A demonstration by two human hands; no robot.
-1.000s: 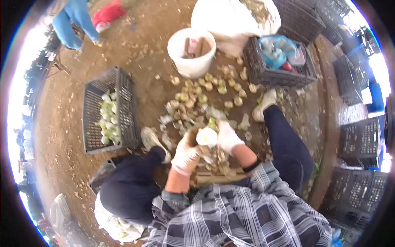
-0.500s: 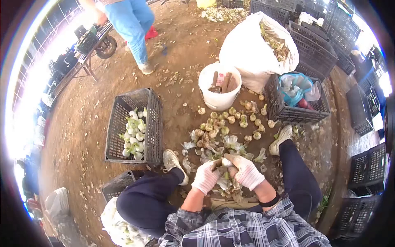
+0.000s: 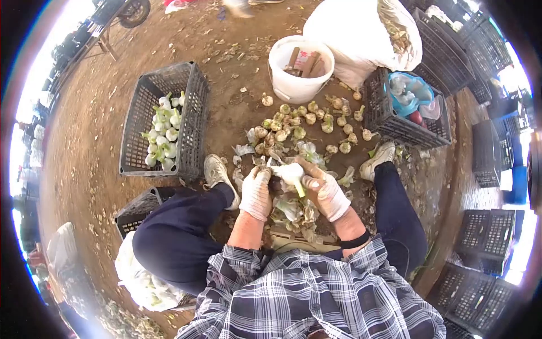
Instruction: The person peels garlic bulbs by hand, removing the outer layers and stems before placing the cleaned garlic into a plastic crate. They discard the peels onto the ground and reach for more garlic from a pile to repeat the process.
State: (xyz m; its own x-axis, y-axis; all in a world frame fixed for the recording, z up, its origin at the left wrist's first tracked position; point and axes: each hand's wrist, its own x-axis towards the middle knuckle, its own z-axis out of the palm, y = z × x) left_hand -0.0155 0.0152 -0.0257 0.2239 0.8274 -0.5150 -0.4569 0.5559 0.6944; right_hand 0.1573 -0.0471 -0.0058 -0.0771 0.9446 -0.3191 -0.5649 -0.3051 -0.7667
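Both hands wear pale striped gloves with soiled fingers. My right hand [image 3: 326,191] grips a white peeled garlic bulb [image 3: 291,173] whose short green stem points down. My left hand [image 3: 257,191] is closed at the bulb's left side, its fingertips pinching something too small to make out, perhaps a bit of skin. Below and around the hands lie loose garlic skins [image 3: 289,210]. Several unpeeled bulbs [image 3: 298,133] are spread on the ground just beyond. A black crate [image 3: 192,121] at the left holds several white bulbs with green stems.
A white bucket [image 3: 299,87] with brown sticks stands ahead, beside a large white sack [image 3: 344,42] of skins. At the right, a black crate [image 3: 395,125] holds blue plastic. A filled white bag [image 3: 135,282] lies by the left knee. Another person's foot [image 3: 240,7] shows at the top.
The view has tilted down and things sit higher. My hands have moved apart, and the white bulb now shows plainly between them. The other person has mostly left the view at the top.
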